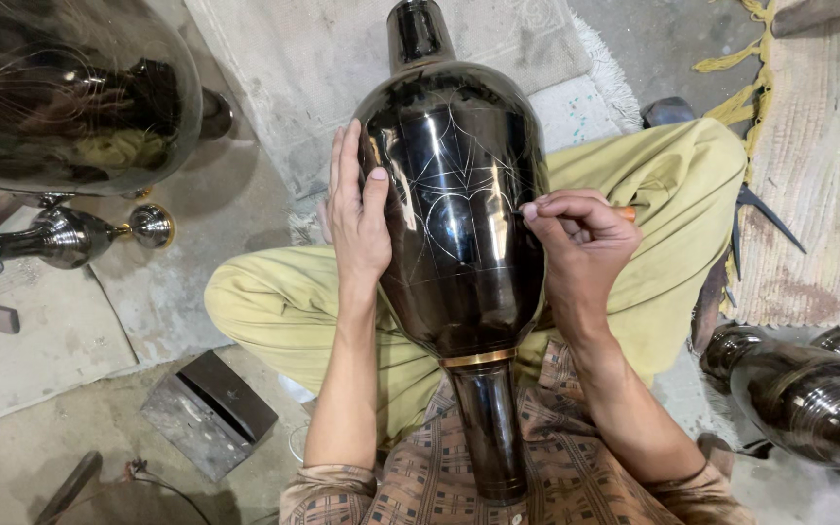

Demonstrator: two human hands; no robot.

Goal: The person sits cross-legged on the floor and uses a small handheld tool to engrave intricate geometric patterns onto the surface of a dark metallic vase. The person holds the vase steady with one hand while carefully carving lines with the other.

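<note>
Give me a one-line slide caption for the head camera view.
Left hand steadies a black vase across the lap while the right hand scratches fine lines with an orange-handled tool.

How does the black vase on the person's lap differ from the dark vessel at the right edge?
The black vase lies across the lap, between the left hand and the right hand; the dark vessel lies on the floor, untouched. The vase bears thin scratched line patterns; the vessel shows only turned rings. The vase is seen whole; the vessel is cut off by the frame. Both are dark, glossy metal.
</note>
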